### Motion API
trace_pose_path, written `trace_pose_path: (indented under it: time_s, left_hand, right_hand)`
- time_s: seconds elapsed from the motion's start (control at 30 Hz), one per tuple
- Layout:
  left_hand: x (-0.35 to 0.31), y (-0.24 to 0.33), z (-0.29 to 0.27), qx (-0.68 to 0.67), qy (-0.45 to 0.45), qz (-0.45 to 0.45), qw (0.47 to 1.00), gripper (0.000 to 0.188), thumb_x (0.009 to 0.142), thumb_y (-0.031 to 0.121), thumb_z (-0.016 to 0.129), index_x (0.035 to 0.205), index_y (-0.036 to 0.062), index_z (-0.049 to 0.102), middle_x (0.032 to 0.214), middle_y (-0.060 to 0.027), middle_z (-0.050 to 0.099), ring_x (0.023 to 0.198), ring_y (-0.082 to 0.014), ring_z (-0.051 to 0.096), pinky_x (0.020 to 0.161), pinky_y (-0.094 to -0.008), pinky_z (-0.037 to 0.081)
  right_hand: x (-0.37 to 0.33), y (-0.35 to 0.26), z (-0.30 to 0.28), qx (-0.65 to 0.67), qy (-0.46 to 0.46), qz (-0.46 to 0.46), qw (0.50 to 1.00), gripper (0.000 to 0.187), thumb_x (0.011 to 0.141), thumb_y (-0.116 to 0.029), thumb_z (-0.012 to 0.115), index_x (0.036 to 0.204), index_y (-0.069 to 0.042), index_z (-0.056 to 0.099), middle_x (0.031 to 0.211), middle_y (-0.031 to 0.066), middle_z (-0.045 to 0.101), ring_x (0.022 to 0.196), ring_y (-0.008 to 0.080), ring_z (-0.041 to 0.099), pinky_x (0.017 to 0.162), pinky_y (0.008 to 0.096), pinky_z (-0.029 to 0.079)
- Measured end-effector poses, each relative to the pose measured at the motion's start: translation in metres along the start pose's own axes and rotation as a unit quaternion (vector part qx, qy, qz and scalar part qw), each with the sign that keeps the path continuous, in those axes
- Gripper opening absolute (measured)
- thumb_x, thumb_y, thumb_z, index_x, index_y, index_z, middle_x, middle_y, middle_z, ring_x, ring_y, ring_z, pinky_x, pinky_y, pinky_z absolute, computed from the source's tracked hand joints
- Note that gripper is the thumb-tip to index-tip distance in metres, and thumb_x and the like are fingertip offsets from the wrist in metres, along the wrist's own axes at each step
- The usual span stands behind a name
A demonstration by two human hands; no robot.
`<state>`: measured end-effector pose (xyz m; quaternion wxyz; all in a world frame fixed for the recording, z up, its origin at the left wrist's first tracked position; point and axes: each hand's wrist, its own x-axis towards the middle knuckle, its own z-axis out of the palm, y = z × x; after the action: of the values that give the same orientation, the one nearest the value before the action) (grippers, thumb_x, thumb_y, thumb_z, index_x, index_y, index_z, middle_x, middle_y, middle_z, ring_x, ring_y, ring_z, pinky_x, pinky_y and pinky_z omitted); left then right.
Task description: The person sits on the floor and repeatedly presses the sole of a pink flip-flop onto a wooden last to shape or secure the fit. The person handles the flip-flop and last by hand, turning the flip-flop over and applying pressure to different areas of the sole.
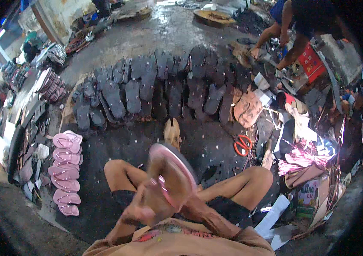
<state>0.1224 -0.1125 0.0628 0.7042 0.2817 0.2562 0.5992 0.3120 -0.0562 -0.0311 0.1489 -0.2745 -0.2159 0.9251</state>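
Observation:
In front of my chest a pink sandal (185,168) is held up, tilted, with a dark outer edge; its middle is brownish and blurred, and a shiny strap shows near the fingers. My left hand (142,208), partly smeared by motion, grips it from the left by the strap. From the right, my right hand (184,207) holds the heel end, its fingers mostly hidden behind the sandal. Just beyond the sandal, a wooden foot-shaped form (172,131) with a dark slot stands between my crossed legs.
Dark soles (175,98) lie in rows ahead. Pink sandals (64,177) form a column at my left. On the right are orange-handled scissors (243,145), tan soles (248,109), shiny pink strips (303,158) and scraps. Another person's legs (294,47) show at far right.

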Motion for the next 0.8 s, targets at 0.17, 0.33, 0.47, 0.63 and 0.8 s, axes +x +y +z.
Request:
trace_pose_path:
  time_s: [0.17, 0.33, 0.47, 0.63, 0.8]
  left_hand:
    - [0.01, -0.027, -0.015, 0.196, 0.162, -0.02, 0.967, 0.105, 0.082, 0.052, 0.077, 0.163, 0.0016, 0.031, 0.145, -0.0156, 0.056, 0.132, -0.0282, 0.058, 0.108, -0.0414, 0.052]
    - [0.038, -0.042, -0.04, 0.102, 0.258, -0.024, 0.96, 0.087, 0.095, 0.041, 0.068, 0.162, -0.0003, 0.031, 0.15, -0.0159, 0.053, 0.132, -0.0237, 0.057, 0.11, -0.0392, 0.051]
    - [0.057, -0.037, -0.021, 0.24, 0.228, 0.045, 0.943, 0.064, 0.108, 0.036, 0.061, 0.155, -0.0031, 0.043, 0.142, -0.0133, 0.061, 0.122, -0.0179, 0.064, 0.102, -0.0362, 0.055]
    - [0.019, -0.02, -0.048, 0.369, 0.159, -0.027, 0.915, 0.044, 0.114, 0.042, 0.055, 0.127, 0.0022, 0.067, 0.095, 0.0059, 0.064, 0.077, -0.005, 0.058, 0.067, -0.0235, 0.048]
    - [-0.011, -0.048, -0.06, 0.075, 0.182, -0.014, 0.98, 0.038, 0.111, 0.038, 0.061, 0.128, 0.0039, 0.067, 0.104, 0.0011, 0.069, 0.089, -0.0115, 0.066, 0.079, -0.0289, 0.055]
  right_hand:
    - [0.007, 0.003, -0.004, 0.24, -0.033, 0.03, 0.97, 0.05, 0.108, -0.027, 0.067, 0.152, -0.008, 0.052, 0.137, 0.0087, 0.069, 0.121, 0.0229, 0.068, 0.1, 0.0456, 0.06]
    - [0.003, -0.01, 0.011, -0.239, 0.14, -0.235, 0.932, 0.102, 0.088, -0.028, 0.088, 0.164, -0.011, 0.023, 0.148, 0.0166, 0.057, 0.128, 0.0248, 0.061, 0.108, 0.0479, 0.053]
    - [0.007, -0.037, 0.025, -0.325, 0.066, -0.349, 0.876, 0.146, 0.07, -0.021, 0.1, 0.167, -0.016, -0.008, 0.157, 0.021, 0.045, 0.137, 0.0311, 0.054, 0.116, 0.0474, 0.046]
    - [-0.017, -0.054, 0.029, -0.075, -0.042, -0.24, 0.967, 0.14, 0.075, -0.023, 0.095, 0.168, -0.017, -0.009, 0.16, 0.019, 0.041, 0.148, 0.0332, 0.045, 0.119, 0.0492, 0.043]
    - [-0.054, -0.056, 0.028, 0.107, -0.017, -0.024, 0.994, 0.127, 0.082, -0.041, 0.086, 0.168, -0.004, 0.001, 0.155, 0.0181, 0.044, 0.137, 0.0339, 0.052, 0.115, 0.0476, 0.045]
